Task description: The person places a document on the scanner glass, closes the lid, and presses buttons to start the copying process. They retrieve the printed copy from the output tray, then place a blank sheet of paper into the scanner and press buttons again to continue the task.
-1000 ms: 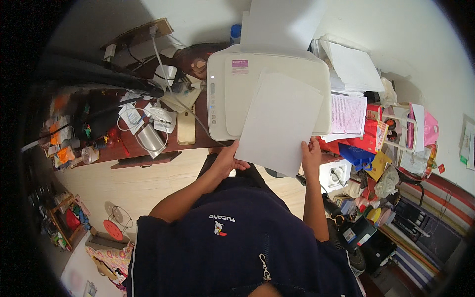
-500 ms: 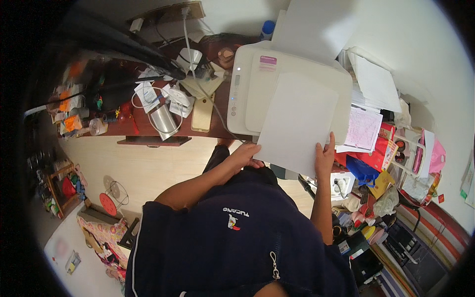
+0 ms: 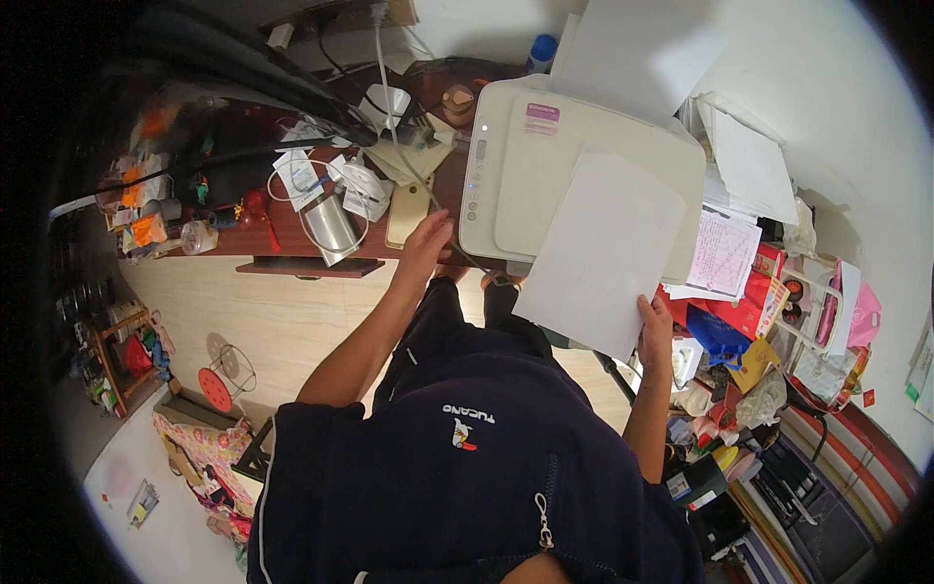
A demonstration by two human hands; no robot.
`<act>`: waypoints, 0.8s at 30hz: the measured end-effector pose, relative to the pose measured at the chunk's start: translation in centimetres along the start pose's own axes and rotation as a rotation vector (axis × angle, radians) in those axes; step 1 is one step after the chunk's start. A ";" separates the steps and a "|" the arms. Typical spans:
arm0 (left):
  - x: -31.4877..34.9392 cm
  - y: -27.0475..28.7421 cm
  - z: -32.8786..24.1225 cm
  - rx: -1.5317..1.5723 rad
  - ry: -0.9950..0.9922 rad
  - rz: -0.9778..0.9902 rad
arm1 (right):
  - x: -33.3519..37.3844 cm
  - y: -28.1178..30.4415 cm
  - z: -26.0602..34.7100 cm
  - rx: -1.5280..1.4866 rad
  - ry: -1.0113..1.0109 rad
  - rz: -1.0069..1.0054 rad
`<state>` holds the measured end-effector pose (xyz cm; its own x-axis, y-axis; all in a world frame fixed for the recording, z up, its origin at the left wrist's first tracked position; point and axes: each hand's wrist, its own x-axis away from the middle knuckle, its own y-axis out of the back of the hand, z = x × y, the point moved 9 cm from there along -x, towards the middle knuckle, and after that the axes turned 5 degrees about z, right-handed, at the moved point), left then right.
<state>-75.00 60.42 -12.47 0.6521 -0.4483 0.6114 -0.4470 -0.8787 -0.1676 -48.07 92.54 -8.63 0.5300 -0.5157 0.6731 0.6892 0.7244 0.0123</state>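
Observation:
My right hand (image 3: pixel 655 329) grips the near right corner of a sheet of white paper (image 3: pixel 603 243). The paper slants over the front of a white printer (image 3: pixel 530 175) with its lid down and a button panel on the left. Beside the printer's left front corner is my left hand (image 3: pixel 426 240), fingers stretched forward and holding nothing that I can see. Close by that hand, a flat gold phone-like slab (image 3: pixel 409 209) lies on the dark red desk (image 3: pixel 277 234). A grey cable (image 3: pixel 428 180) runs past it.
A silver metal cylinder (image 3: pixel 331 229) and a looped white cable stand left on the desk. Behind the printer, white paper (image 3: pixel 632 49) rises from its back. Paper stacks (image 3: pixel 749 161), red packets and bags crowd the right. A red stool (image 3: pixel 214 389) is on the floor.
My left hand has let go of the paper and moved left and up, beside the printer. The right hand still holds the sheet, which has shifted slightly to the right.

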 end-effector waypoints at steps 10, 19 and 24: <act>-2.2 -3.1 -2.2 0.040 -0.031 0.102 | 0.1 -0.9 -0.7 -0.029 0.041 -0.003; -3.4 -1.8 -2.7 -0.258 0.019 0.124 | 0.6 2.3 -1.4 0.100 0.036 -0.068; -4.5 -1.5 -3.4 -0.401 -0.131 0.121 | 0.8 2.9 -1.4 0.092 0.063 -0.079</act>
<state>-79.30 64.29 -12.33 0.6409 -0.5842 0.4979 -0.7106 -0.6969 0.0970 -44.91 93.59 -9.07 0.5079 -0.5988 0.6193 0.6833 0.7178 0.1337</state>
